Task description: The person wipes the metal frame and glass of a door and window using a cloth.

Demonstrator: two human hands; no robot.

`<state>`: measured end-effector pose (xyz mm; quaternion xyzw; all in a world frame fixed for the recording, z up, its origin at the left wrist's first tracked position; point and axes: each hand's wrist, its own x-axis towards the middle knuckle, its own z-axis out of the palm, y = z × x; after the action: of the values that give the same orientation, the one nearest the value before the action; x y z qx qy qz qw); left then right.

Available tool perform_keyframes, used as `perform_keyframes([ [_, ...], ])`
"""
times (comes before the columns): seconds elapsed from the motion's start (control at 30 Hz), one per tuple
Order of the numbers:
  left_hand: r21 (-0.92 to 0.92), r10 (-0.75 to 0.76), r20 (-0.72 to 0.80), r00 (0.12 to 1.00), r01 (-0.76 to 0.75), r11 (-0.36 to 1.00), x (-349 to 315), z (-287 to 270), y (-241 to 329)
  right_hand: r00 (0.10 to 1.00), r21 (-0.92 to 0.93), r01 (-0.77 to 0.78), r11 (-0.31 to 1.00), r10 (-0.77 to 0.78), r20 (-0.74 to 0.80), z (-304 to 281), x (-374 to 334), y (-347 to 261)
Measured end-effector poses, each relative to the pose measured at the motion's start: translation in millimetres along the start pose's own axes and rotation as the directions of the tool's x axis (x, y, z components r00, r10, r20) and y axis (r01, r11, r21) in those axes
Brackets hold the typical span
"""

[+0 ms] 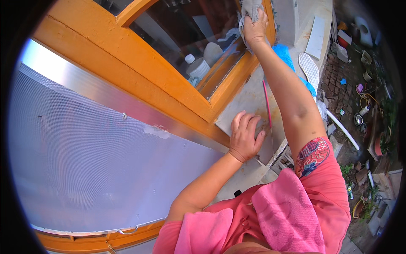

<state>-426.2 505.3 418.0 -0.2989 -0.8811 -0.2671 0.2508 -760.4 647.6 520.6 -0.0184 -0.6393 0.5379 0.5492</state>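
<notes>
My right hand (pixel 256 30) reaches far up and grips a grey-white cloth (pixel 252 7), against the orange wooden window frame (pixel 235 80) by the glass pane (pixel 169 34). Part of the cloth runs out at the top of the picture. My left hand (pixel 246 137) is over the pale stone ledge (pixel 243 103) by the frame's lower corner, fingers apart and slightly bent, with nothing in it. Whether its fingertips touch the ledge I cannot tell. A thin pink stick (pixel 267 101) lies just right of it. A pink towel (pixel 287 211) hangs over my chest.
Blue plastic (pixel 285 57), a pale shoe insole (pixel 309 67) and a white board (pixel 315 37) lie on the ledge at right. Beyond its edge, lower ground (pixel 338 86) holds scattered clutter. A translucent screen panel (pixel 93 148) fills the left. A white bottle (pixel 196 67) shows behind the glass.
</notes>
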Motion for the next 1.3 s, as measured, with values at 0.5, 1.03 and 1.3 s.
perform_keyframes([
  [0.5,-0.011,-0.030,-0.047,0.998,0.030,0.999,-8,-4,-5,0.834,0.115,-0.021,0.993,-0.047,0.550,-23,-172,-39],
  [1.03,-0.012,-0.077,-0.095,0.993,0.076,0.997,-14,-2,-10,0.772,0.224,0.168,0.960,-0.270,0.576,-83,-188,-121],
  [1.3,-0.010,-0.038,-0.137,0.990,0.037,0.999,-13,3,-13,0.925,-0.168,-0.150,0.974,0.198,0.323,-74,-53,-46],
])
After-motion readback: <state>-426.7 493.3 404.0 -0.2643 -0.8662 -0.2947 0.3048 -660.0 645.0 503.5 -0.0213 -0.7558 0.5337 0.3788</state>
